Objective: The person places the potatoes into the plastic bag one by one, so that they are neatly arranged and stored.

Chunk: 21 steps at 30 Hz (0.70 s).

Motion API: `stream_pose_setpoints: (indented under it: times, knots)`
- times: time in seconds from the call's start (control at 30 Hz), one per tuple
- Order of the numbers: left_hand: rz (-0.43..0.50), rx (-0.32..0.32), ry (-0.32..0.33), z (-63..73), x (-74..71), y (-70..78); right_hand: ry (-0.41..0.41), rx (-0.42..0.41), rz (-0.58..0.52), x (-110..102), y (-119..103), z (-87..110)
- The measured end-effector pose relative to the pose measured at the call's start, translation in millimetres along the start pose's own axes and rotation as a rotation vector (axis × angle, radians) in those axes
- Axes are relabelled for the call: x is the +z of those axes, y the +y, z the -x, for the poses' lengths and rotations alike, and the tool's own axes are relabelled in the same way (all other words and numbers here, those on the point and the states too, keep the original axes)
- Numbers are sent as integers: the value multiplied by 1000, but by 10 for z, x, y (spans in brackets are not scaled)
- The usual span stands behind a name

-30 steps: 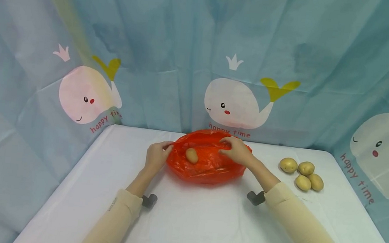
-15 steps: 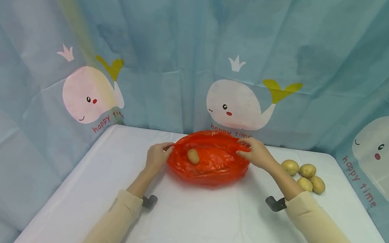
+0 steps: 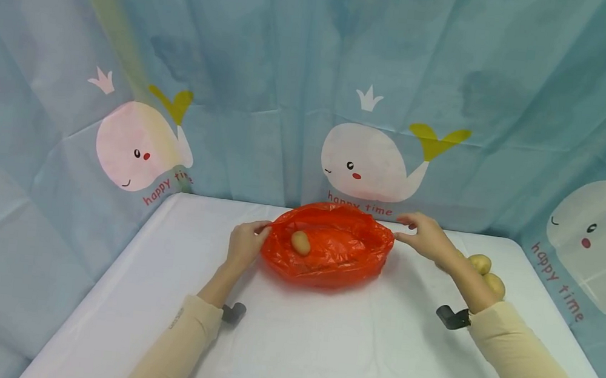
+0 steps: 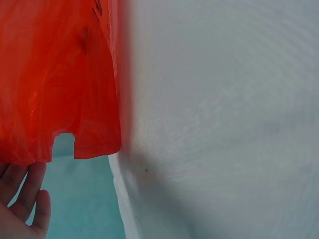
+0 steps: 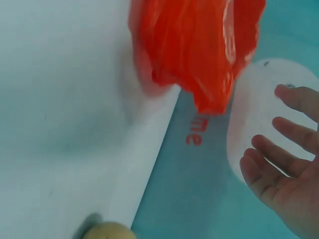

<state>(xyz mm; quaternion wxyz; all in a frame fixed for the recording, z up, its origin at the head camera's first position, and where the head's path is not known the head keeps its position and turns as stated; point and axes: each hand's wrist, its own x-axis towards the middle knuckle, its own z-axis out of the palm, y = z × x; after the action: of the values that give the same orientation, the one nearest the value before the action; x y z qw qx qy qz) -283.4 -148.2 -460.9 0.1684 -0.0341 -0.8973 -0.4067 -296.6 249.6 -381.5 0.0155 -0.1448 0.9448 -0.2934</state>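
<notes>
A red plastic bag (image 3: 328,270) stands on the table with its mouth spread, and a potato (image 3: 300,243) lies inside toward its left. At the bag's left edge my left hand (image 3: 243,244) pinches the rim; in the left wrist view fingers (image 4: 33,181) meet the edge of the plastic. My right hand (image 3: 429,239) is just off the bag's right corner, thumb and fingers apart, holding nothing. The right wrist view has its fingers (image 5: 284,154) spread, with a gap to the bag. Farther right are more potatoes (image 3: 493,286), partly covered by my right forearm.
The table (image 3: 320,349) has a white cover and ends at a blue curtain (image 3: 272,58) printed with whales. Dark camera mounts (image 3: 452,318) stick out at both wrists.
My right hand has moved from over the bag's mouth rightward past its right corner, and its forearm now covers some potatoes. My left hand stays at the left edge.
</notes>
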Motion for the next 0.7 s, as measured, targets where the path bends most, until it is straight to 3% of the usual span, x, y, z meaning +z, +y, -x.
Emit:
stream_pose_setpoints:
  times: [0.7]
  knots:
    - [11, -6, 1, -1, -9, -20, -53, 99, 71, -311, 416, 97]
